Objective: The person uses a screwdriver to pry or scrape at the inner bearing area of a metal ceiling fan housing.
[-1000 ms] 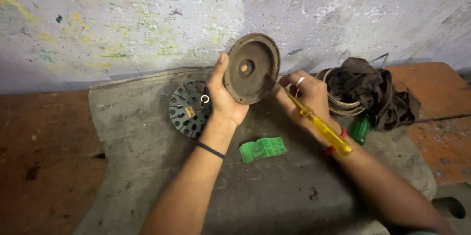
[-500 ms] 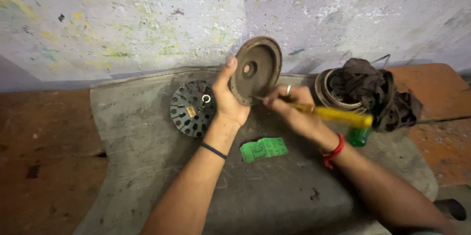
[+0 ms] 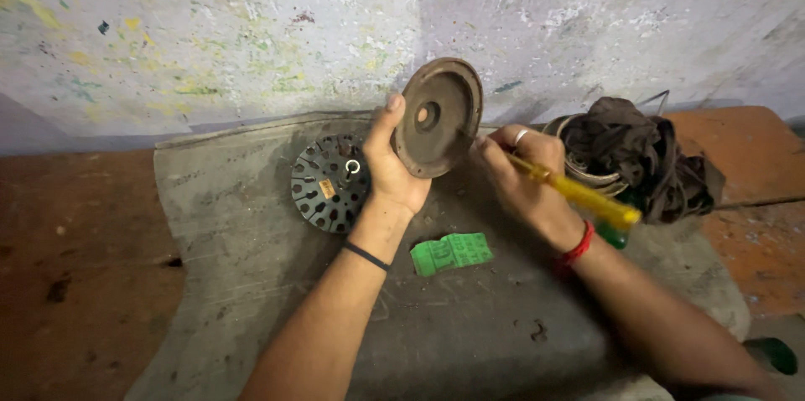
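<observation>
Two bare arms are seen, with no sleeves on them. A thin black band (image 3: 366, 255) is worn around the wrist of the left hand (image 3: 390, 175). A red thread (image 3: 575, 248) (wound round a few times) is worn by the right hand (image 3: 524, 179), and a silver ring (image 3: 521, 136) is worn on one finger.

A worn grey mat (image 3: 226, 284) covers the middle of a reddish-brown floor (image 3: 75, 284) and runs up to the paint-flecked wall (image 3: 251, 24). On the mat lie a dark slotted round core (image 3: 323, 187) with a small ring at its centre, a crumpled green paper slip (image 3: 451, 253) near the mat's middle, and a few small dark specks. At the mat's right side sits a coil of wire (image 3: 579, 168) with a dark brown rag (image 3: 646, 154) heaped over it.
</observation>
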